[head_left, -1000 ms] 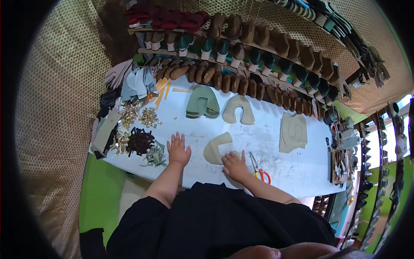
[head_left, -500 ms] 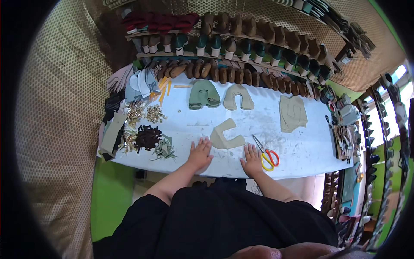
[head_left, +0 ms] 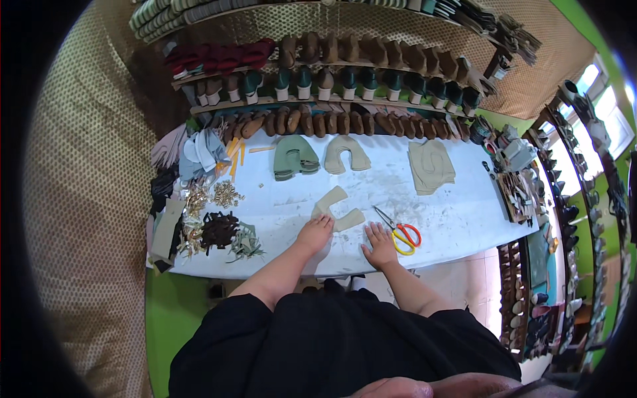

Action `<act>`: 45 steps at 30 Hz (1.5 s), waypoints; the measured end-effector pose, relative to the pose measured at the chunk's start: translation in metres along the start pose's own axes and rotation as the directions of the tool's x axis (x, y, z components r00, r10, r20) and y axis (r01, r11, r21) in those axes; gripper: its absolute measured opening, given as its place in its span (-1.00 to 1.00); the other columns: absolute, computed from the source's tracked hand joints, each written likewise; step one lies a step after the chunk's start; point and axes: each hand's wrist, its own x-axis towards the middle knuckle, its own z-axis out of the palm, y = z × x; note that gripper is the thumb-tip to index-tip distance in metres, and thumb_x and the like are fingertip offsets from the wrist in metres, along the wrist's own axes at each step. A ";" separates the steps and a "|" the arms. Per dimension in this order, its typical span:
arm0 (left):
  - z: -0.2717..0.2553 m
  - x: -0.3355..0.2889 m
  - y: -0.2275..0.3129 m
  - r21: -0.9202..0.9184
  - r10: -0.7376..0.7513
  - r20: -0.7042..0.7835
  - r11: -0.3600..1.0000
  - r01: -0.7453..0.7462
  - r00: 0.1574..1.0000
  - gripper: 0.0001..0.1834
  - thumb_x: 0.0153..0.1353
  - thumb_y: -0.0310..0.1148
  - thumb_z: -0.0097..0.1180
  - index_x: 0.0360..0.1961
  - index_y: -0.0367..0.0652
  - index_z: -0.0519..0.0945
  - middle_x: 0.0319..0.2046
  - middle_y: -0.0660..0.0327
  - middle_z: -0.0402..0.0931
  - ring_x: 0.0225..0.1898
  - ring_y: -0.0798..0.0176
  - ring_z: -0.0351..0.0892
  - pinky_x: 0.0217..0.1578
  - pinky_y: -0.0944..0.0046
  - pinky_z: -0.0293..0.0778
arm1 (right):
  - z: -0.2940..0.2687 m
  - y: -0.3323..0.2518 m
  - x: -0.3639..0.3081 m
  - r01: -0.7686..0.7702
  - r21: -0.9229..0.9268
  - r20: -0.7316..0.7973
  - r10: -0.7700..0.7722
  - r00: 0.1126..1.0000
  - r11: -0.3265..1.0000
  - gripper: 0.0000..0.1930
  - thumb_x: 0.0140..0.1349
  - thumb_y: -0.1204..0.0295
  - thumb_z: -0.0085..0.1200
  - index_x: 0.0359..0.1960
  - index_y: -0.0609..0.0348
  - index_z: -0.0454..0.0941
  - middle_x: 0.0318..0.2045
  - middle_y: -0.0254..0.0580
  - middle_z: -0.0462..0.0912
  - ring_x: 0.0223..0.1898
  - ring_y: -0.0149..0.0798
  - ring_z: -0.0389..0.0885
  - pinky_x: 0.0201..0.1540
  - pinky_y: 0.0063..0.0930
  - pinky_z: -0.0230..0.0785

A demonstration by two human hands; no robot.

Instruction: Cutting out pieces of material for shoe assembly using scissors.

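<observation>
A beige U-shaped cut piece [head_left: 323, 207], of leather or fabric, lies flat in front of me with its opening toward the right. My left hand [head_left: 315, 234] rests at its near left edge, fingers stretched out and fingertips touching it. To the right of the piece, my right hand [head_left: 379, 247] lies flat on the white table with its fingers spread, holding nothing. Just beyond that hand are scissors [head_left: 400, 240] with one yellow and one red handle loop, their blades pointing away and leftward.
Behind the piece lie stacks of green pieces [head_left: 289, 156], beige curved pieces [head_left: 346, 151] and larger beige pieces [head_left: 430, 166]. Gold-coloured small parts [head_left: 227, 194], dark strips [head_left: 219, 229] and green strips [head_left: 246, 241] are heaped at left. Shoe racks [head_left: 325, 106] line the back.
My left hand has moved rightward, from beside the beige piece onto its near left edge. The right hand stays flat by the scissors. The whole view has shifted slightly.
</observation>
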 end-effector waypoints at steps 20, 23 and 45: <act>-0.017 -0.044 -0.071 0.068 0.384 -0.046 0.922 -0.381 0.922 -0.64 0.19 -0.40 -0.06 0.00 -0.02 0.61 0.09 0.24 0.57 0.16 0.13 0.52 0.12 0.12 0.45 | 0.005 0.006 0.002 -0.003 0.062 -0.018 0.004 1.000 0.998 -0.33 0.28 0.10 -0.01 0.43 -0.06 0.18 0.46 -0.19 0.12 0.50 -0.08 -0.03 0.50 -0.04 -0.24; -0.019 -0.067 -0.100 0.020 0.365 -0.035 0.931 -0.364 0.930 -0.63 0.19 -0.40 -0.05 0.01 0.03 0.61 0.13 0.28 0.56 0.25 0.14 0.43 0.22 0.06 0.35 | 0.005 0.004 0.003 -0.006 0.031 -0.019 0.006 1.000 1.000 -0.33 0.29 0.08 -0.02 0.43 -0.10 0.16 0.46 -0.20 0.12 0.50 -0.11 -0.02 0.50 -0.05 -0.23; -0.025 -0.034 -0.050 -0.254 -0.687 0.110 0.679 0.688 0.718 -0.67 0.03 -0.13 0.38 -0.20 0.00 0.67 0.49 -0.02 -0.10 0.50 -0.27 -0.29 0.34 -0.48 -0.28 | 0.008 0.006 0.002 -0.001 0.022 -0.052 0.002 0.999 1.000 -0.33 0.28 0.10 0.00 0.42 -0.11 0.17 0.46 -0.19 0.12 0.49 -0.10 -0.02 0.50 -0.04 -0.21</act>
